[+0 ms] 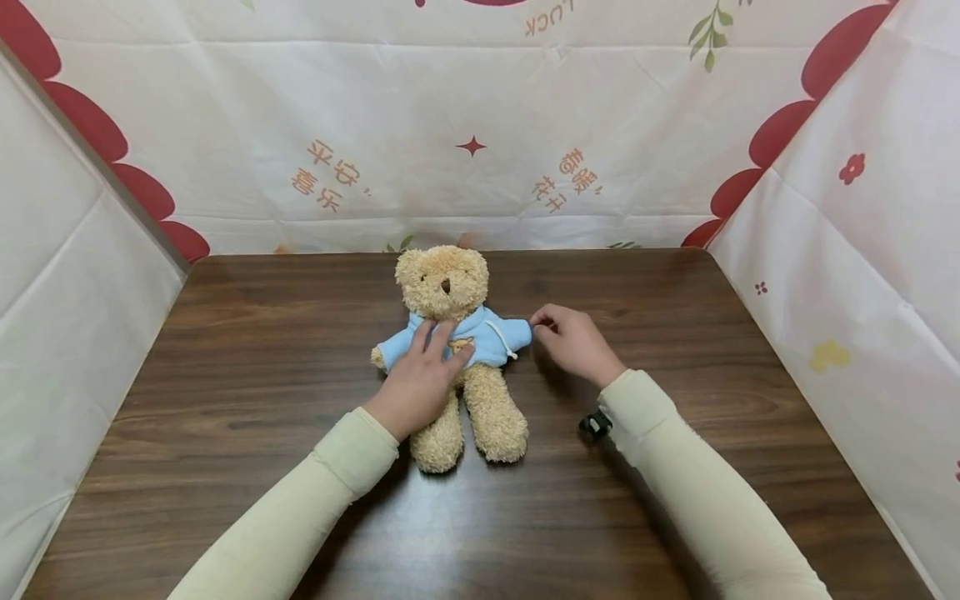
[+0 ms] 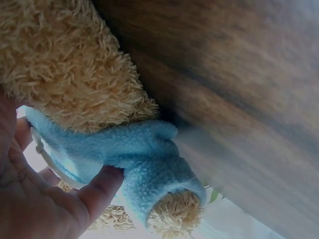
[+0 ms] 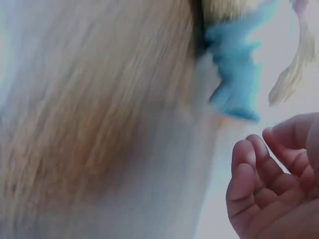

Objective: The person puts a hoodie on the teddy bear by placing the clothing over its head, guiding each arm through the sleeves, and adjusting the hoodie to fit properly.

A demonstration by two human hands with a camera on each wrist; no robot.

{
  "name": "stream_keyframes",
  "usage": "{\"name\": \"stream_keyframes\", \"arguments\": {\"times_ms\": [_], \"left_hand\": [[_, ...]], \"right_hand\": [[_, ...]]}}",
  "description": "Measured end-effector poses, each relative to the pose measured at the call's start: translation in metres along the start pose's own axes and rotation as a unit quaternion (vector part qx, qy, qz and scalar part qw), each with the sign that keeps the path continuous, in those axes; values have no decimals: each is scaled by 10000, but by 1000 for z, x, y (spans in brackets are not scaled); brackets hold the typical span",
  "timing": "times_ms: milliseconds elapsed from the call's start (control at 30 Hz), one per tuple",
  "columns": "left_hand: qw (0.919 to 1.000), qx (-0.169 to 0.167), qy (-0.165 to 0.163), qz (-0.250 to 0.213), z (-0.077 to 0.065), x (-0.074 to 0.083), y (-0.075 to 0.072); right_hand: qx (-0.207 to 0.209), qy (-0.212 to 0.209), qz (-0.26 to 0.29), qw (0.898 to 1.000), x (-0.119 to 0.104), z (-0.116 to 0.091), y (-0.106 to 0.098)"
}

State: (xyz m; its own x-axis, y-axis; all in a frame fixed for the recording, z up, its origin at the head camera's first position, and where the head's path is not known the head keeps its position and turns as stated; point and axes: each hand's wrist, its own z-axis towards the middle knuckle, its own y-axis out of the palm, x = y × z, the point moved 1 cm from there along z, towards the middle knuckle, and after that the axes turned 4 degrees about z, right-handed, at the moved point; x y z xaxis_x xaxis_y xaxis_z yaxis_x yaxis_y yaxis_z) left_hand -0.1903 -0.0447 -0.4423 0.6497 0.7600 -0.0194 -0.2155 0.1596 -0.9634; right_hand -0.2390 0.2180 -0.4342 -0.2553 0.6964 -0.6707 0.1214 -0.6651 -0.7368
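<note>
A tan teddy bear (image 1: 446,283) in a light blue hoodie (image 1: 491,337) lies face up, its legs toward me. My left hand (image 1: 422,379) rests on the hoodie's front with fingers spread; in the left wrist view a fingertip (image 2: 112,174) touches the blue fleece. My right hand (image 1: 576,340) is beside the cuff of the sleeve on the right, fingers curled. In the right wrist view its fingertips (image 3: 244,152) are close together, a small gap from the blurred sleeve (image 3: 237,89), and nothing shows between them. No paw shows at that cuff; the opposite paw (image 1: 377,358) sticks out.
The bear lies on a dark wood-grain table (image 1: 255,350). White printed cloth (image 1: 450,100) with red scalloped edging hangs behind the table and along both sides. A small black device (image 1: 595,426) is at my right wrist.
</note>
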Motion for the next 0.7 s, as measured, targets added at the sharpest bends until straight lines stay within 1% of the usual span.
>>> {"name": "stream_keyframes", "arguments": {"times_ms": [33,100,167,200,267,367,467,567,633,700], "left_hand": [[10000,-23,-6,-23,0,0,1],[9999,-93,-18,-38,0,1,2],[9999,-143,-40,-38,0,1,2],[9999,-140,-45,-33,0,1,2],[9999,-128,-53,-31,1,1,3],[10000,-73,-44,-6,0,1,3],[10000,-10,-35,36,0,1,3],[9999,75,-25,86,0,0,3],[9999,122,-16,89,-1,-1,3],[9999,93,-34,82,-1,-1,2]], "right_hand": [[-67,236,82,9997,6,2,-2],[-339,526,175,9979,16,6,-2],[-633,572,240,9961,21,8,0],[-743,513,253,9956,22,9,1],[-822,323,294,9957,21,10,4],[-650,26,304,9974,16,11,7],[-488,-338,136,9981,13,12,11],[-477,-619,48,9969,11,13,13],[-511,-717,54,9961,10,14,14],[-547,-778,81,9954,9,14,15]]}}
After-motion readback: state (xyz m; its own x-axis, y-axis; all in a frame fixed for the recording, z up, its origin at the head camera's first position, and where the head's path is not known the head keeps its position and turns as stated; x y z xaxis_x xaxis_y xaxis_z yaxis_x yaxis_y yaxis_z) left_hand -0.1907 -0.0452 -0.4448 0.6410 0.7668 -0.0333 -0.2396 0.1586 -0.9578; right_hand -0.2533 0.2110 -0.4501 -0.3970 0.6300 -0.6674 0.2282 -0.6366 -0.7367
